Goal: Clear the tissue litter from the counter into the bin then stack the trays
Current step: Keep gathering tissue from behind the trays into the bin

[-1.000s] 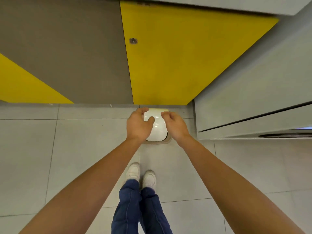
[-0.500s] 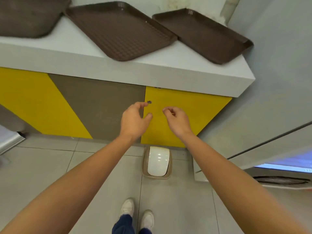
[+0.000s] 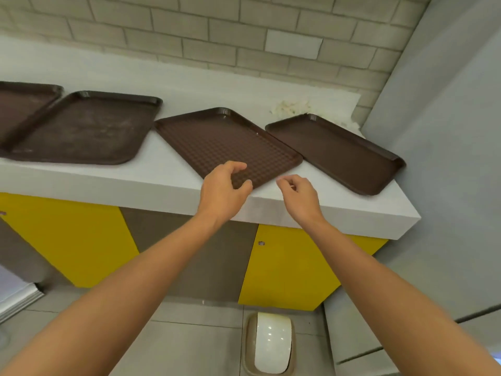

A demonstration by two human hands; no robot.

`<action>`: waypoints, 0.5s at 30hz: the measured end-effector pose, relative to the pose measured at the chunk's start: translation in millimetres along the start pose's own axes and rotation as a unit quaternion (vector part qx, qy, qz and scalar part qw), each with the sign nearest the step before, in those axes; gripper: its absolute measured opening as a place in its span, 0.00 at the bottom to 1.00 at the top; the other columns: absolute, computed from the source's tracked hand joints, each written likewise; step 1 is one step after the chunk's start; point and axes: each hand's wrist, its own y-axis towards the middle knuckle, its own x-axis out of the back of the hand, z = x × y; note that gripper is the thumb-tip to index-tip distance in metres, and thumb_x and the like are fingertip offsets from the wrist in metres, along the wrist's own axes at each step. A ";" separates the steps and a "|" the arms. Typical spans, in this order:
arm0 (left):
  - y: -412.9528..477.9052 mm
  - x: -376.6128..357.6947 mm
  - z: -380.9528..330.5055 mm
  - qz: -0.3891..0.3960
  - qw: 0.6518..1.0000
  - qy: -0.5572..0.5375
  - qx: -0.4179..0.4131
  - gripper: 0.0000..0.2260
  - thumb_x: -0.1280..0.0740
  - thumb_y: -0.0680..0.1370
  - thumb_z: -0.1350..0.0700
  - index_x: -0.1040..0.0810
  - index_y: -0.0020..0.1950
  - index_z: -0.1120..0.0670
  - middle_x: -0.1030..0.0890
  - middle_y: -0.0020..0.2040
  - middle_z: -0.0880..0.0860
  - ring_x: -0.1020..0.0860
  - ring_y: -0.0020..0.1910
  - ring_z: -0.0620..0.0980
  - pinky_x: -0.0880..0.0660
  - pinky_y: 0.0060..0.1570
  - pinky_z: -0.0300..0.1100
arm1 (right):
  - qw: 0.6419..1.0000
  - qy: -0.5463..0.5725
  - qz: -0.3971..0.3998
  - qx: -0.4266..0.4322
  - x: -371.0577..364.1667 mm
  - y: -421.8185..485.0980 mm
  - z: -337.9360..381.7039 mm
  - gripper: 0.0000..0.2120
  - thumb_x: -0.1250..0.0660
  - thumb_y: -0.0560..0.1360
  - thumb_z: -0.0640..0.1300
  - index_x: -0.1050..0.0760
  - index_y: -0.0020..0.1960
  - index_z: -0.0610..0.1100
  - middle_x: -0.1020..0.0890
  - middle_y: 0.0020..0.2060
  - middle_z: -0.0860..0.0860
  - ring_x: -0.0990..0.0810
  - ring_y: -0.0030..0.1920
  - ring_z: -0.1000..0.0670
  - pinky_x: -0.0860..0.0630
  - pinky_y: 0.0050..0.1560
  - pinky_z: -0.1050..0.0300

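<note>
Several brown trays lie on the white counter (image 3: pixel 151 175): a waffle-patterned one (image 3: pixel 225 142) in the middle, a smooth one (image 3: pixel 339 153) to its right, two overlapping ones (image 3: pixel 81 128) at the left. Crumpled white tissue (image 3: pixel 292 107) sits at the back right, behind the right tray. My left hand (image 3: pixel 222 191) hovers over the middle tray's near corner, fingers apart and empty. My right hand (image 3: pixel 301 196) is beside it over the counter edge, fingers loosely curled, holding nothing. A beige bin with a white swing lid (image 3: pixel 271 346) stands on the floor below.
Yellow and grey cabinet doors (image 3: pixel 292 267) run under the counter. A grey wall (image 3: pixel 447 158) closes the right side, and a brick-tiled wall (image 3: pixel 217 36) runs behind. The floor is grey tile.
Both hands rose from the bin lid on the floor up to the counter edge. The view tilted upward, bringing the trays and tissue into sight.
</note>
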 end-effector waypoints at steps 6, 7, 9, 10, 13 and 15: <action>64.1 28.4 7.6 -0.016 1.000 0.004 -0.018 0.17 0.34 0.76 0.52 0.27 0.65 0.50 0.25 0.64 0.49 0.27 0.63 0.45 0.34 0.58 0.35 | 1.000 0.020 -0.016 0.009 -19.6 50.5 31.7 0.14 0.40 0.78 0.50 0.24 0.59 0.45 0.22 0.55 0.52 0.26 0.52 0.56 0.34 0.52 0.63; 73.6 30.9 9.3 -0.016 1.000 0.005 -0.017 0.17 0.34 0.76 0.52 0.27 0.65 0.50 0.25 0.65 0.49 0.27 0.63 0.46 0.35 0.58 0.35 | 1.000 0.019 -0.018 0.012 -23.2 58.5 35.4 0.15 0.40 0.78 0.50 0.24 0.60 0.45 0.22 0.56 0.51 0.26 0.52 0.56 0.34 0.52 0.63; 92.1 33.7 12.2 -0.020 1.000 0.005 -0.013 0.18 0.33 0.76 0.52 0.27 0.65 0.50 0.25 0.65 0.49 0.27 0.63 0.46 0.35 0.56 0.34 | 1.000 0.015 -0.022 0.014 -29.5 74.9 41.2 0.15 0.40 0.78 0.50 0.24 0.60 0.44 0.21 0.57 0.50 0.26 0.53 0.56 0.32 0.53 0.62; 101.6 34.3 13.4 -0.022 1.000 0.006 -0.012 0.18 0.33 0.76 0.51 0.27 0.65 0.49 0.25 0.65 0.49 0.27 0.63 0.46 0.36 0.56 0.34 | 1.000 0.012 -0.025 0.013 -32.5 83.8 42.7 0.15 0.40 0.78 0.51 0.24 0.60 0.45 0.21 0.57 0.50 0.25 0.53 0.56 0.31 0.54 0.62; 128.6 34.3 16.4 -0.021 1.000 0.011 -0.014 0.18 0.33 0.76 0.51 0.27 0.65 0.49 0.26 0.65 0.49 0.27 0.63 0.47 0.36 0.55 0.34 | 0.999 0.006 -0.033 0.007 -37.3 111.5 44.8 0.16 0.40 0.78 0.53 0.24 0.60 0.47 0.23 0.58 0.50 0.25 0.54 0.54 0.31 0.56 0.61; 147.3 32.8 19.8 -0.017 0.999 0.013 -0.025 0.18 0.33 0.76 0.51 0.28 0.66 0.49 0.26 0.65 0.49 0.27 0.62 0.46 0.36 0.56 0.34 | 0.999 0.001 -0.037 0.006 -39.2 131.0 45.3 0.16 0.40 0.78 0.53 0.24 0.61 0.47 0.23 0.58 0.51 0.26 0.54 0.54 0.32 0.55 0.61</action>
